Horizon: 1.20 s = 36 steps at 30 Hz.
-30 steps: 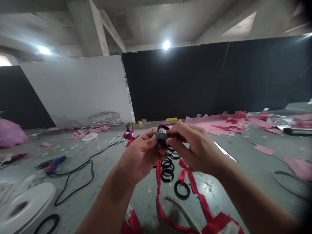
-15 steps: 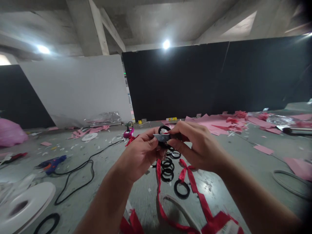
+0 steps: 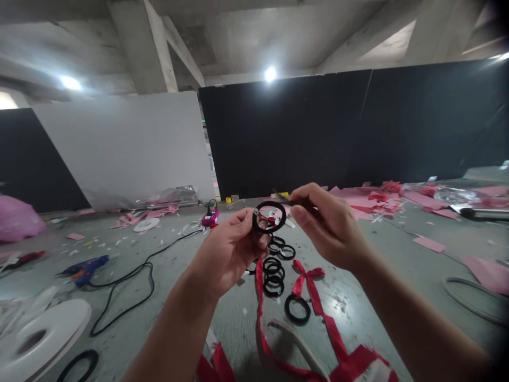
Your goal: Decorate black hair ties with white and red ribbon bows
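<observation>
My left hand [image 3: 234, 244] is closed, pinching a black ring [image 3: 283, 218] by its left side, and the ring is raised above the work surface. A small pale spot shows on the ring near the thumb. Just right of it, my right hand [image 3: 330, 223] is closed on a thin dark blade [image 3: 280, 195], blurred and apart from the ring. Below the hands lie several black rings [image 3: 273, 286]. Closer to me, a red ribbon bow [image 3: 305, 275] touches another black ring [image 3: 297, 310], and a long red ribbon [image 3: 260, 318] runs beside them.
At left are a blue glue gun [image 3: 84, 269] with a black cable [image 3: 139, 264], and a white spool [image 3: 51, 331]. A magenta device [image 3: 210, 216] stands farther back. Pink paper pieces [image 3: 358, 200] lie at the back right, before a black panel [image 3: 338, 132].
My right hand has drawn the blade away from the ring, up and to the right. The ring in my left hand has turned its open face towards me.
</observation>
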Tool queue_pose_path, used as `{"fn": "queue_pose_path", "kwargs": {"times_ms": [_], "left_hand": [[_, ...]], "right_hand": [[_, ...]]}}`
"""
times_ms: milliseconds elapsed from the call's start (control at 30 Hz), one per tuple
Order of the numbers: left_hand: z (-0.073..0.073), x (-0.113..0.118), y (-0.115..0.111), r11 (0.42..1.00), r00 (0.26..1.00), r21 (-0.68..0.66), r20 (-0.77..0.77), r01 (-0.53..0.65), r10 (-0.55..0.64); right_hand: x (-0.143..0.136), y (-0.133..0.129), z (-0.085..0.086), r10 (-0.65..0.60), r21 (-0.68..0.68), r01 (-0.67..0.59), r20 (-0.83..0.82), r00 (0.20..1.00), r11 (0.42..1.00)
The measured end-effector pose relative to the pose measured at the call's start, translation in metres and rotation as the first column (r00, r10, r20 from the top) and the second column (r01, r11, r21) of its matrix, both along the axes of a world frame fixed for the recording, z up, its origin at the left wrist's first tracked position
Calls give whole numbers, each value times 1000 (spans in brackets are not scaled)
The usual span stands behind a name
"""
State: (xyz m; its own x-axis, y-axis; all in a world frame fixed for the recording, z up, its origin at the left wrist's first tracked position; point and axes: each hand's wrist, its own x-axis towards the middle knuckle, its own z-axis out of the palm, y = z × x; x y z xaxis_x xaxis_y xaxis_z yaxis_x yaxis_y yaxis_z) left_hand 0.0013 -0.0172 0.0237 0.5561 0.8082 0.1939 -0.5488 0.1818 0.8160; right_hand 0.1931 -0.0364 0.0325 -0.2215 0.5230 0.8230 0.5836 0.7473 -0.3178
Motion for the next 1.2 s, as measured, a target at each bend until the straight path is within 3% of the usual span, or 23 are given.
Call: {"fn": "queue_pose_path", "kwargs": {"times_ms": [67, 133, 200, 267, 367, 467, 567, 733, 900, 1200], "left_hand": [[1, 1, -1, 1000, 1000, -26, -4, 6, -6], [1, 2, -2, 999, 1000, -47, -15, 22, -23], [1, 3, -2, 998, 999, -50, -37, 38, -40], [1, 4, -3, 998, 997, -46, -70, 36, -39], [2, 5, -5, 999, 994, -53, -110, 6, -12], [2, 5, -6, 995, 987, -92, -158, -41, 26], [3, 8, -6, 989, 966, -86, -240, -121, 98], [4, 14, -9, 949, 923, 146, -232, -278, 306], [-1, 15, -11, 934, 924, 312, -278, -171, 262], [-6, 13, -3, 866, 843, 424, -333, -266, 422]], "right_hand": [[-5, 1, -1, 75, -70, -93, -217, 973, 993], [-10, 3, -2, 168, -123, -239, -417, 893, 963], [-13, 3, -2, 213, -147, -326, -503, 838, 934], [-14, 2, -2, 199, -181, -301, -433, 879, 936], [-15, 0, 0, 119, -185, -153, -182, 976, 971], [-16, -2, 1, 64, -103, -64, -3, 998, 993], [-16, -1, 1, 51, -32, -49, 67, 996, 998], [-18, 3, -4, 2, 2, -2, 76, 997, 1000], [-25, 1, -8, -75, -51, 76, 26, 997, 996], [-26, -1, -5, 65, -333, -110, -145, 987, 937]]}}
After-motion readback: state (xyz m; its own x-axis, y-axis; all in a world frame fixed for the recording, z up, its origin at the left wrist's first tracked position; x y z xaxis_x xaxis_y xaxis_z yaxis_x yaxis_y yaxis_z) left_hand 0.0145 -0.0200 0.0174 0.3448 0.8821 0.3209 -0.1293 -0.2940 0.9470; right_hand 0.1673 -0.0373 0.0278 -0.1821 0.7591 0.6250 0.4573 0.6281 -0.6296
